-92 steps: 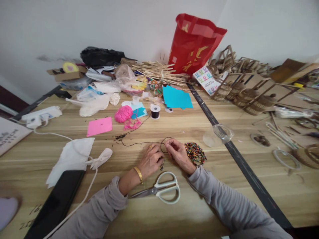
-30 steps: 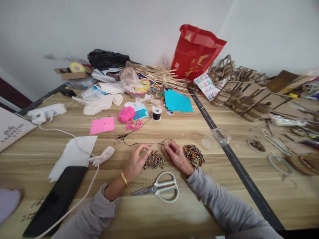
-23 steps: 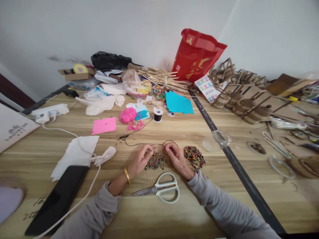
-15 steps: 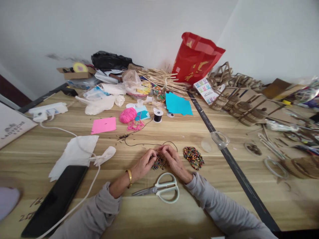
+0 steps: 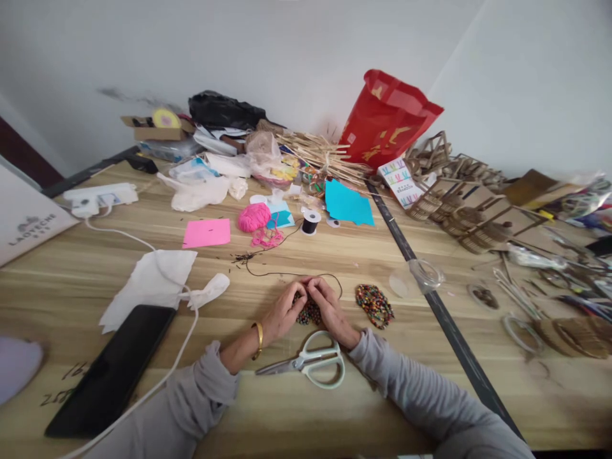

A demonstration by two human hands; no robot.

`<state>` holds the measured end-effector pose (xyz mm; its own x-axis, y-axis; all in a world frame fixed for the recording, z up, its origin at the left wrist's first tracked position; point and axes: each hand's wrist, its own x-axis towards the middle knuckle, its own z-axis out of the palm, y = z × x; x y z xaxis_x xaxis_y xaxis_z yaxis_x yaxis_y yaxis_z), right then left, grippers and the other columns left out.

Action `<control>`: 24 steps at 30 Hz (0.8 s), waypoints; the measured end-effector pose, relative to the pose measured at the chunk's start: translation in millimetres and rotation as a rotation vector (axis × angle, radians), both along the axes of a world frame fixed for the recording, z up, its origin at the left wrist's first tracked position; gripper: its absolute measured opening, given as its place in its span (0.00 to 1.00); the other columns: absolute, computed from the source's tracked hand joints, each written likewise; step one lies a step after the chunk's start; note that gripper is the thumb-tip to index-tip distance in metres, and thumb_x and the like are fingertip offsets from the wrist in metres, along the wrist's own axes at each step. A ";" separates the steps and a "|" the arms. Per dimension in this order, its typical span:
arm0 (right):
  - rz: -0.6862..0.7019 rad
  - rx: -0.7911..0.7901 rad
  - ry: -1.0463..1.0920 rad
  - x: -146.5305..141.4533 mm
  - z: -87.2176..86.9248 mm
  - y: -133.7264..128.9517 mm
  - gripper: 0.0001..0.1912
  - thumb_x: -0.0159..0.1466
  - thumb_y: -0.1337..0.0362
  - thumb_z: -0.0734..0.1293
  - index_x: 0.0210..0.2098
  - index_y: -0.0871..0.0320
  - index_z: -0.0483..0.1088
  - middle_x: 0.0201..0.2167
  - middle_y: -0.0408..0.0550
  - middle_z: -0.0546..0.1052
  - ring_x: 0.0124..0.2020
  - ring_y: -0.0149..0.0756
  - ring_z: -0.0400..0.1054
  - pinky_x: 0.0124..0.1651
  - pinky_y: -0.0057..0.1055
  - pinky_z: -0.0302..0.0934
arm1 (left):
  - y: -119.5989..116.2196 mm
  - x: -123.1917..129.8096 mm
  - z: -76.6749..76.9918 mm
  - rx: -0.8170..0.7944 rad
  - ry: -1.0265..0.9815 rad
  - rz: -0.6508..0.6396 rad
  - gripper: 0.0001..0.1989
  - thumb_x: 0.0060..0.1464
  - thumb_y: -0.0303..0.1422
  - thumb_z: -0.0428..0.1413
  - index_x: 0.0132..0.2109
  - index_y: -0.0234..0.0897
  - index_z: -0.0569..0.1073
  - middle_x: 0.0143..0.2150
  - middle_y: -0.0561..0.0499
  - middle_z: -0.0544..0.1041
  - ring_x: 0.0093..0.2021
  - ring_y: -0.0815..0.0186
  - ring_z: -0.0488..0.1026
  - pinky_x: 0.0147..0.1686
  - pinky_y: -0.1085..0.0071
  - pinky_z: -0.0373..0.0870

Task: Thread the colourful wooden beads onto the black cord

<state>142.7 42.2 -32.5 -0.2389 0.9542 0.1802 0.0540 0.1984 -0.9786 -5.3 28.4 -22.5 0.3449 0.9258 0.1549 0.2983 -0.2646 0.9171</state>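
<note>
My left hand point(image 5: 285, 310) and my right hand point(image 5: 329, 306) meet at the fingertips above a small pile of dark, multicoloured beads point(image 5: 310, 313). Both are closed in a pinch. A black cord point(image 5: 272, 274) comes from the black spool point(image 5: 310, 223), passes behind my fingers and curls round beside my right hand, which seems to grip it. What my left fingertips pinch is too small to make out. Scissors with pale handles point(image 5: 315, 362) lie just below my hands, blades to the left. Strung colourful beads point(image 5: 374, 306) lie coiled to the right of my right hand.
Pink yarn point(image 5: 254, 217), pink paper point(image 5: 207, 233) and blue paper point(image 5: 349, 203) lie further back. A black phone-like slab point(image 5: 115, 370) and a white cable point(image 5: 184, 347) are at left. Clear round lids point(image 5: 425, 275) and small woven baskets point(image 5: 482, 226) stand at right. A red bag point(image 5: 387, 121) is behind.
The whole view has shifted slightly, with the scene sitting a little further right. My hands stay together over the beads, fingertips drawn a little closer.
</note>
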 end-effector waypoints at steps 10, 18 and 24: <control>-0.033 -0.023 0.010 -6.8 -7.7 4.3 0.15 0.65 0.51 0.59 0.37 0.57 0.67 0.42 0.49 0.71 0.45 0.38 0.64 0.50 0.34 0.59 | 0.9 2.2 -0.9 -0.059 -0.107 0.048 0.09 0.60 0.37 0.45 0.36 0.37 0.64 0.36 0.49 0.69 0.40 0.61 0.66 0.46 0.63 0.64; -0.012 -0.011 0.067 8.2 15.1 0.0 0.12 0.66 0.54 0.60 0.35 0.57 0.64 0.37 0.47 0.71 0.40 0.36 0.66 0.47 0.35 0.62 | 7.0 -9.5 0.0 -0.167 -0.325 0.143 0.09 0.60 0.37 0.47 0.37 0.37 0.65 0.39 0.49 0.72 0.44 0.62 0.68 0.49 0.65 0.63; 0.041 0.290 -0.233 36.4 34.3 -21.3 0.08 0.69 0.62 0.55 0.37 0.58 0.62 0.33 0.48 0.69 0.36 0.34 0.64 0.40 0.31 0.61 | 6.9 -10.2 4.5 -0.160 -0.404 0.231 0.11 0.59 0.41 0.49 0.35 0.37 0.65 0.36 0.50 0.72 0.41 0.64 0.71 0.47 0.65 0.66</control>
<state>179.0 20.9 1.8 -0.3422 0.8600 0.3785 0.2545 0.4726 -0.8437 -15.5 35.3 -18.0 0.0695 0.9941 0.0833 -0.0553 -0.0796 0.9953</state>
